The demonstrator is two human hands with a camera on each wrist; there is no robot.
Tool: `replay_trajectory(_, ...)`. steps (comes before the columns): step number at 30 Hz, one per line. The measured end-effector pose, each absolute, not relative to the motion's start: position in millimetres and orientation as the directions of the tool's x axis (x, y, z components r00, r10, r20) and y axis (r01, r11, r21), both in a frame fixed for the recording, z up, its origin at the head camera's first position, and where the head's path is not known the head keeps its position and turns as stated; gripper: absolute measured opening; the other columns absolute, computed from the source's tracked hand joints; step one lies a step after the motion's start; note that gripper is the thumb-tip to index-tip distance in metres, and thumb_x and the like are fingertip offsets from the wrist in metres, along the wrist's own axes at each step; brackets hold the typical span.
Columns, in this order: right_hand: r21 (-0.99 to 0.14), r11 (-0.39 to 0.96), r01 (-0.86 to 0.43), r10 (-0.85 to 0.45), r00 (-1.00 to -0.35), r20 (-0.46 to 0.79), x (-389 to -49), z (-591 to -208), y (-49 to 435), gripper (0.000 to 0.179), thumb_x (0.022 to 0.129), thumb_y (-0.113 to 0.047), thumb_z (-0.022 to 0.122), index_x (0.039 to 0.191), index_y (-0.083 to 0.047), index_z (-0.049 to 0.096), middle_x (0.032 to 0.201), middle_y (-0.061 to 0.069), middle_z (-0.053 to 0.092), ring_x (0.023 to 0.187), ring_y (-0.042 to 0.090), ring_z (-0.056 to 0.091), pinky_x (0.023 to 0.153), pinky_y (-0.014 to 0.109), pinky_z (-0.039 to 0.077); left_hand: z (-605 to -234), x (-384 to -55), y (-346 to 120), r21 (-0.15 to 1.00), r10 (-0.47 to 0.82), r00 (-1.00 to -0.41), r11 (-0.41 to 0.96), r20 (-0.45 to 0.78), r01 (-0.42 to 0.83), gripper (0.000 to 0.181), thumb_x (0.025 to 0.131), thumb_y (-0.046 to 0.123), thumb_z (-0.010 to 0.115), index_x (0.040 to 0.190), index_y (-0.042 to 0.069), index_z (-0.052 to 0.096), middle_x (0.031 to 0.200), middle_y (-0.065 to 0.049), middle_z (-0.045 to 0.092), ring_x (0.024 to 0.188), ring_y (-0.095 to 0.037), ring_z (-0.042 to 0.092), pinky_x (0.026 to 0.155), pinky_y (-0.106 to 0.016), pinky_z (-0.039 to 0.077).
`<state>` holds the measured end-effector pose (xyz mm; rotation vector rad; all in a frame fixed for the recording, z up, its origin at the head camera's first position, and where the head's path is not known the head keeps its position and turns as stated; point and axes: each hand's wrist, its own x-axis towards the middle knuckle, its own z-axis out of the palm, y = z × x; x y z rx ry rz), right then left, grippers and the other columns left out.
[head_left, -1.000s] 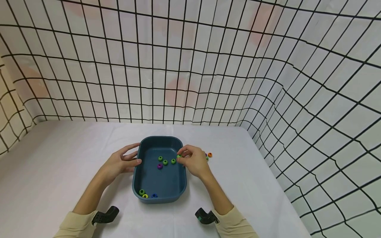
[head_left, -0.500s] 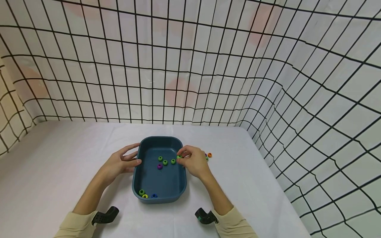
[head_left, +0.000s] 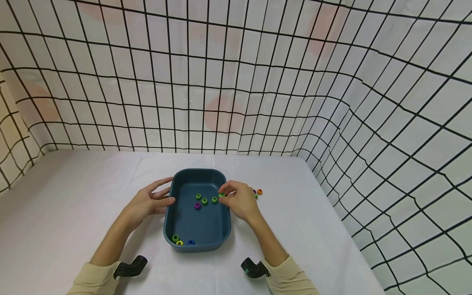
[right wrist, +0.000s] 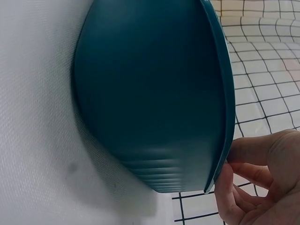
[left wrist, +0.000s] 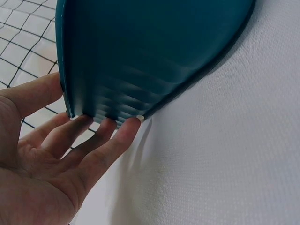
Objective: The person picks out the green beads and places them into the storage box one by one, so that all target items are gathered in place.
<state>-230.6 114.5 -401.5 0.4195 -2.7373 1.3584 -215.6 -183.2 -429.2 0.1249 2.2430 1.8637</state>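
Observation:
A blue-teal rectangular tray (head_left: 200, 229) stands on the white cloth. My left hand (head_left: 149, 203) grips its left wall, thumb over the rim and fingers spread against the outside, as the left wrist view also shows. At the right rim, my right hand (head_left: 239, 200) pinches a green bead (head_left: 221, 195) between thumb and fingertips; the right wrist view hides that bead behind the wall. Inside lie several green beads (head_left: 204, 201), a purple bead (head_left: 198, 206) and, in the near left corner, a yellow bead (head_left: 179, 243) near a blue bead (head_left: 191, 242).
Right of the tray, partly behind my right hand, an orange bead (head_left: 259, 191) lies on the cloth with a green bead (head_left: 256, 196) and a purple one. A black grid net (head_left: 221, 98) rises behind and on the sides. Black wrist cameras (head_left: 132, 266) stick out from both sleeves.

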Motion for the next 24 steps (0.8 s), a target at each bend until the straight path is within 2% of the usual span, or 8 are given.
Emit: replay_trajectory(24, -0.783, 0.562, -0.267, -0.215, -0.961, 0.173, -229.2, -400.3, 114.7, 0.014, 0.085, -0.008, 0.078, 0.099, -0.009, 0.076, 0.103, 0.009, 0.075, 0.086, 0.019, 0.072, 0.067, 0.027, 0.057, -428.9, -215.6, -183.2, 0.977, 0.200, -0.971, 0.190, -0.132, -0.094, 0.078, 0.095, 0.022, 0.073, 0.160, 0.025, 0.031, 0.160, -0.018, 0.037, 0.134, -0.037, 0.056, 0.092, -0.040, 0.060)
